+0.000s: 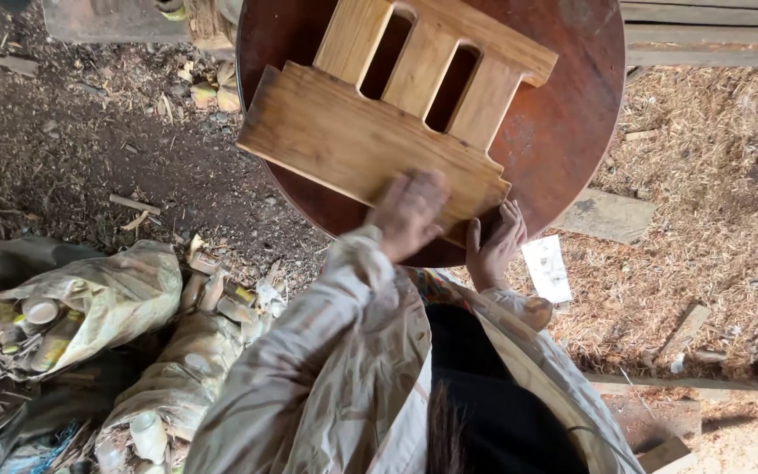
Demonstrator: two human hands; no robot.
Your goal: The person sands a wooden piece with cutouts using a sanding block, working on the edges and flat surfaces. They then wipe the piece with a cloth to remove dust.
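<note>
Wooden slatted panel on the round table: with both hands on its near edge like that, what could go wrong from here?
1. The wooden panel juts past the rim of the round table at its left corner; a push from the left hand might tip or slide it off.
2. The right hand curls around the panel's rough near edge, so splinters or a pinch against the tabletop seem possible.
3. Sacks of bottles and wood scraps crowd the ground, a likely trip hazard.

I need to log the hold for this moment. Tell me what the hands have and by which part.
The slatted wooden panel on the round table. The left hand presses flat on its near solid board; the right hand grips that board's near corner.
</note>
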